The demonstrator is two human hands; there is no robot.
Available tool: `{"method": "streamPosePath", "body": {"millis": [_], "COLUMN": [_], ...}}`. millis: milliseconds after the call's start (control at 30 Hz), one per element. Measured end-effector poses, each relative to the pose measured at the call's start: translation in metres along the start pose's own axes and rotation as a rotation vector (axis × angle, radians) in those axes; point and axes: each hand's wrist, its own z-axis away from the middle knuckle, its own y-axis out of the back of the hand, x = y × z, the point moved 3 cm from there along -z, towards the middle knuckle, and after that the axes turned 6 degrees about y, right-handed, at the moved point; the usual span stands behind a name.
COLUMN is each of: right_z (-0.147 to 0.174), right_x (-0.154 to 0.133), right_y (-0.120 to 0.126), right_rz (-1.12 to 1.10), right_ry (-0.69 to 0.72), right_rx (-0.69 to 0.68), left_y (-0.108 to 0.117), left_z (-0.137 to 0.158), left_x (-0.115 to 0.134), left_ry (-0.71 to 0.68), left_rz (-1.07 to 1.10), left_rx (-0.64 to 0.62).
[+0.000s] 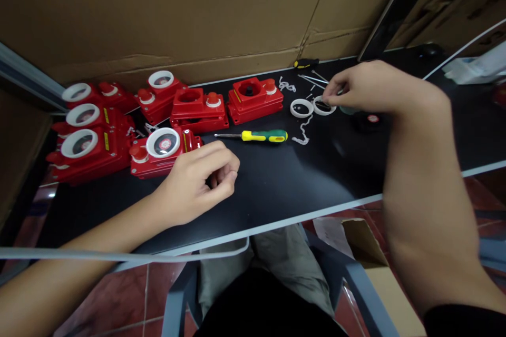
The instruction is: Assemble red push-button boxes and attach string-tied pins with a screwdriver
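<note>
Head view showed the right hand (359,87) at upper right of the frame, its fingertips at the rim of a round white ring (320,112); whether they grasped it, I could not tell. A second round white ring (302,116) lay just left of it. Near centre, the left hand (203,179) was loosely clenched beside a red, box-shaped unit (154,167), below a yellow-and-green-handled screwdriver (263,136) on the black tabletop (284,179).

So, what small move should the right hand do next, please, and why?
The right hand should probably lift the nearest white ring: the fingertips are at its rim, and the red box with a black knob shows no white ring around that knob.
</note>
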Motion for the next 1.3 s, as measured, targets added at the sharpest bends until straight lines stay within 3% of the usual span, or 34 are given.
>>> {"method": "streamPosePath", "body": {"millis": [100,233,433,633,733,800,867,933,1000,1067,1167,1300], "right_z": [-0.008,-0.034,-0.063,-0.060,-0.054,-0.044,-0.027,-0.001,0.025,0.043,0.052,0.051], "right_x": [0.004,0.018,0.039,0.041,0.041,0.029,0.001,-0.039,-0.074,-0.096,-0.107,-0.104], "right_y": [-0.003,-0.009,-0.027,-0.020,-0.006,-0.001,-0.005,-0.015,-0.029,-0.040,-0.049,-0.051], "right_rz": [0.027,0.103,0.077,0.077,-0.030,-0.248,-0.438,-0.416,-0.402,-0.408,-0.375,-0.335], "right_ry": [0.043,0.064,-0.019,-0.043,-0.058,0.054,0.336,0.700,1.001,1.131,1.214,1.283], "right_rx": [-0.002,0.290,0.253,0.327,0.563,0.776,0.881,0.878,0.781,0.681,0.569,0.556], "left_y": [-0.001,-0.003,-0.004,-0.002,0.000,0.002,0.004,0.006,0.009,0.011,0.013,0.013], "left_z": [0.001,0.002,0.002,0.000,0.000,0.000,0.000,0.000,0.000,0.000,0.000,-0.001], "left_x": [-0.002,-0.005,-0.008,-0.005,-0.005,-0.005,-0.005,-0.005,-0.004,-0.004,-0.003,-0.003], "left_ry": [-0.005,0.003,-0.015,-0.015,0.064,0.133,0.189,0.221,0.241,0.257,0.275,0.299], "left_rz": [-0.019,-0.018,0.002,0.023,0.122,0.242,0.380,0.484,0.533,0.545,0.552,0.557], "left_rx": [-0.003,-0.002,0.005,0.033,0.066,0.103,0.147,0.207,0.278,0.339,0.361,0.333]}}
